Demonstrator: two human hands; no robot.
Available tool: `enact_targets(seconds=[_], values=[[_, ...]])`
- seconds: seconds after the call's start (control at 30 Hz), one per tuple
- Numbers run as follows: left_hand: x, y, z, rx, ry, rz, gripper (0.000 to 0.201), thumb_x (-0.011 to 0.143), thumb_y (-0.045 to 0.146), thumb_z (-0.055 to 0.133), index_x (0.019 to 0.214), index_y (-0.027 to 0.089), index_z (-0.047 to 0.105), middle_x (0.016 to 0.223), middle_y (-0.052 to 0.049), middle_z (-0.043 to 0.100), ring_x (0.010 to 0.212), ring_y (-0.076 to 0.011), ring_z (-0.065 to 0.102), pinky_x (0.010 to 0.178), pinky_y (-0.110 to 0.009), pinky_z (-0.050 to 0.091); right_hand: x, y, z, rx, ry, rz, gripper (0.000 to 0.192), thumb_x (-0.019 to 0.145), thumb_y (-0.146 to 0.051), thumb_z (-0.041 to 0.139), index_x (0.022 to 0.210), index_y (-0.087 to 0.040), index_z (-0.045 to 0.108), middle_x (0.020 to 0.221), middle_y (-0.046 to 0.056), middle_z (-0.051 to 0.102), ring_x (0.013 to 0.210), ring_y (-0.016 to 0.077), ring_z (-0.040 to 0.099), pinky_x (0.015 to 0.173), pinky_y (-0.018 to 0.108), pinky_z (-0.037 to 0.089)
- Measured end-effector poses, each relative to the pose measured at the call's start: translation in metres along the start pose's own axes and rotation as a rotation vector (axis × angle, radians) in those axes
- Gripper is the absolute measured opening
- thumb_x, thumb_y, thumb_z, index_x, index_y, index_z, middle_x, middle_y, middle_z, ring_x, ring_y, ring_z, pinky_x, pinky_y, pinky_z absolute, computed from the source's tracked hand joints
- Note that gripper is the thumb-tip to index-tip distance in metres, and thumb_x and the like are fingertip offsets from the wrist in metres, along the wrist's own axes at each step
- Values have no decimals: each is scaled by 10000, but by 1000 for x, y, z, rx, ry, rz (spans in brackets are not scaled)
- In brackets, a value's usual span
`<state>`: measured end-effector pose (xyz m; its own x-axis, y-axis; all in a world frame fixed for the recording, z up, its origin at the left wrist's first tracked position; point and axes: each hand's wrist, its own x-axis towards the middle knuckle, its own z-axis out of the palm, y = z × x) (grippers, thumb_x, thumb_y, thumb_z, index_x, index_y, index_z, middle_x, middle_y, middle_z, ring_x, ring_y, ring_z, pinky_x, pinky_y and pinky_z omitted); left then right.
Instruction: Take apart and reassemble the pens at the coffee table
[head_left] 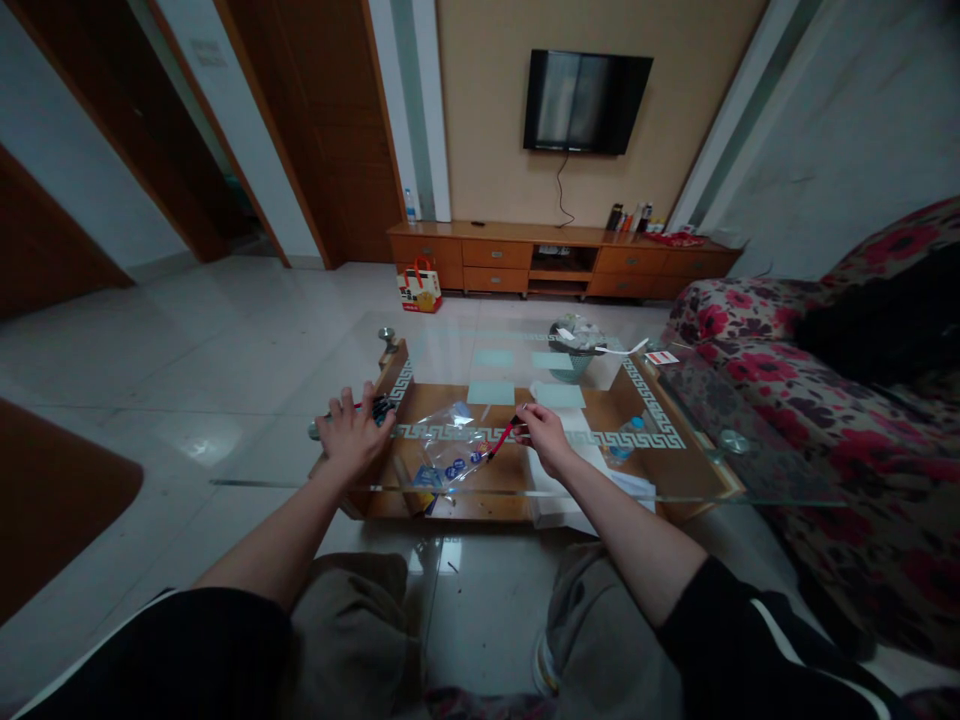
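Tiled floor surrounds a glass table, with a TV on the wall beyond its far edge; both forearms reach forward over the near edge, slanting inward from either side. Left hand is palm down toward the table's left edge, wrist low, fingers spread; its fingertips are at a dark bundle, too dim to make out, and I cannot tell how firmly they touch it. Right hand is just in from the near edge, around the middle, its wrist bent inward, thumb and fingers pinching a red pen by its upper end; the pen tilts down leftward, its lower end by a clear bag.
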<state>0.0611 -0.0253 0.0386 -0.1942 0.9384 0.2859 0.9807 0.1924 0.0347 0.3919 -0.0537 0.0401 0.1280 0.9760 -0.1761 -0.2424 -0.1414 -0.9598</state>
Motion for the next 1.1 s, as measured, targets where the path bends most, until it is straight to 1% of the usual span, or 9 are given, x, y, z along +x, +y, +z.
enact_targets(seconds=[0.07, 0.17, 0.27, 0.37, 0.47, 0.6, 0.77, 0.9, 1.1], values=[[-2, 14, -4, -21, 20, 81, 718, 910, 550, 374, 1545, 259, 208, 1563, -171, 268, 1389, -433, 211, 1034, -641, 197, 1, 2, -1, -10, -7, -18, 238, 742, -363, 696, 804, -180, 558, 678, 1, 634, 559, 101, 594, 516, 195, 491], [-4, 31, -3, -56, -40, 157, 669, 906, 501, 402, 1522, 271, 280, 1570, -140, 270, 1422, -425, 149, 1058, -658, 138, 0, 2, -1, -14, -14, -24, 232, 722, -319, 694, 864, -175, 580, 695, 7, 650, 566, 103, 598, 519, 198, 485], [-5, 49, 1, -84, -43, 247, 618, 884, 431, 465, 1466, 240, 382, 1551, -140, 295, 1418, -400, 177, 1099, -607, 131, 0, 3, -1, -10, -5, -26, 263, 700, -267, 701, 910, -183, 567, 716, 11, 671, 559, 107, 604, 507, 198, 473], [-9, 72, 3, -172, -13, 347, 432, 917, 383, 429, 1272, 171, 557, 1394, -170, 463, 1318, -347, 356, 1095, -503, 243, 1, 4, -2, -16, -6, -20, 239, 717, -286, 701, 878, -183, 556, 707, 19, 679, 558, 114, 610, 500, 198, 469], [-19, 98, 3, -362, -64, 516, 382, 991, 368, 300, 1102, 177, 612, 1137, -137, 593, 1107, -266, 526, 991, -415, 384, 3, 6, -3, -21, 6, -15, 223, 740, -311, 699, 834, -180, 545, 674, 24, 678, 560, 120, 616, 500, 198, 469], [-37, 123, 3, -561, -94, 781, 339, 1012, 353, 319, 1245, 195, 509, 1141, -97, 594, 1023, -195, 579, 889, -321, 460, 5, 9, -2, -12, 2, -11, 271, 754, -355, 717, 786, -190, 505, 674, 28, 688, 562, 124, 622, 511, 205, 479], [-42, 128, 6, -385, -99, 888, 298, 969, 309, 459, 1257, 243, 500, 1105, -87, 606, 866, -183, 622, 697, -280, 460, 11, 18, -7, -182, -45, -32, 368, 840, -521, 598, 715, -181, 531, 615, 25, 657, 477, 106, 550, 437, 192, 385], [-35, 123, 7, -308, -37, 891, 271, 976, 350, 455, 1224, 260, 520, 1002, -65, 625, 820, -179, 618, 668, -272, 436, 14, 23, -12, -376, -85, -107, 469, 853, -594, 543, 651, -171, 574, 531, 12, 608, 432, 97, 470, 439, 203, 342], [-32, 116, 9, -237, 3, 903, 193, 984, 326, 440, 1087, 244, 581, 935, -63, 628, 803, -176, 607, 680, -281, 411, 14, 20, -13, -396, -66, -113, 521, 852, -636, 499, 652, -169, 612, 520, 19, 596, 440, 108, 464, 458, 212, 341]])
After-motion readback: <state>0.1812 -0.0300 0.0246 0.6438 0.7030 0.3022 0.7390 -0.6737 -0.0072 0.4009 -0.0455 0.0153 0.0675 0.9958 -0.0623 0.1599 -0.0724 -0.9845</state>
